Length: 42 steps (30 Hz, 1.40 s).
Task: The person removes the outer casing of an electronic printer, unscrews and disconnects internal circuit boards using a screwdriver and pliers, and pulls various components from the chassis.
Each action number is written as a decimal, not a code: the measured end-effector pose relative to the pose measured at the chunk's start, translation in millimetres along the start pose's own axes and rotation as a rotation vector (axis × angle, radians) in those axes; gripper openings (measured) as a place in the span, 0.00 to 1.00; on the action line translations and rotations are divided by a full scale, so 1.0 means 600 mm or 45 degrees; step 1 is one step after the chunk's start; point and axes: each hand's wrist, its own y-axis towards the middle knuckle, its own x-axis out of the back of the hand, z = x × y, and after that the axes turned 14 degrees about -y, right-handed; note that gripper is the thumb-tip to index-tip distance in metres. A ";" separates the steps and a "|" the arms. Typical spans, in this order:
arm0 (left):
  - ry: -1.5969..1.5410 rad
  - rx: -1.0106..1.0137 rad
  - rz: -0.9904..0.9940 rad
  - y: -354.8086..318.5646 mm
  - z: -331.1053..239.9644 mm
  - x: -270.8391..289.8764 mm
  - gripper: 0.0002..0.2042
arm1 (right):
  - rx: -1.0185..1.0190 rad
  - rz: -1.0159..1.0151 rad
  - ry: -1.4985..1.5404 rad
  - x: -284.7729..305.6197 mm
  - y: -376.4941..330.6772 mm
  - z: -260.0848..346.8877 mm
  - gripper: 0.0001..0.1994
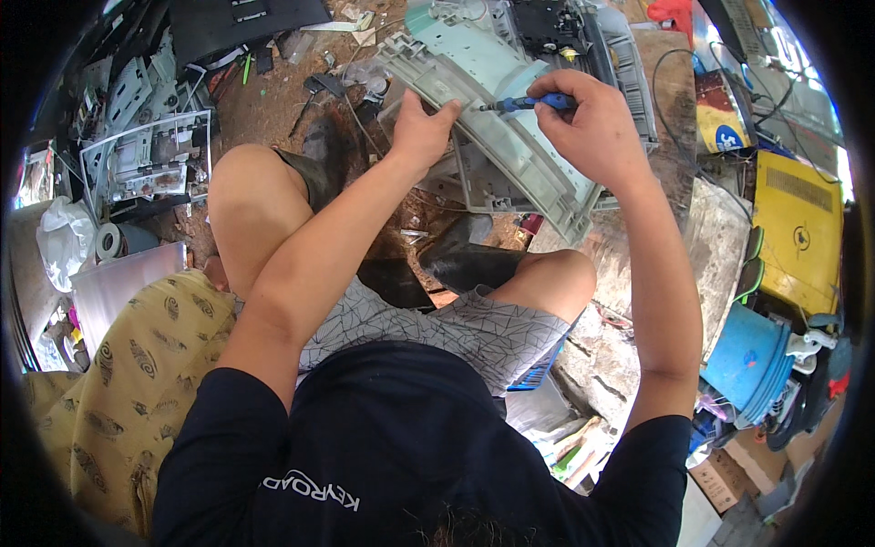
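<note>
A long grey plastic machine panel (510, 170) slants across the space in front of my knees. My left hand (424, 130) is closed on its left edge, the thumb on top and the other fingers partly hidden. A blue-handled screwdriver (521, 103) lies nearly level in my right hand (591, 123), the fingers wrapped round its handle. Its shaft points left, with the tip at the panel's upper face, not far from my left thumb. Beside the panel, on its far side, is a pale green-blue metal plate (474, 50).
A dark machine part (556, 27) sits beyond the plate. Stripped metal and plastic parts (137, 155) are piled at left, near a grey roll of tape (109, 241). To the right stand a yellow metal case (796, 232) and blue buckets (749, 356). A loose cable (663, 109) trails across a wooden board.
</note>
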 end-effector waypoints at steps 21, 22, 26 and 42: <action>-0.381 0.203 -0.303 0.009 -0.007 -0.030 0.18 | 0.186 1.227 -0.617 0.019 0.160 0.042 0.14; -0.486 0.233 -0.313 0.009 -0.010 -0.034 0.17 | 0.216 1.266 -0.601 0.016 0.162 0.043 0.14; -0.787 0.300 -0.401 0.005 -0.019 -0.052 0.15 | -0.029 1.359 -0.606 0.007 0.164 0.068 0.15; -0.630 0.313 -0.459 0.008 0.008 -0.043 0.13 | 0.296 1.081 -0.912 -0.010 0.131 0.091 0.06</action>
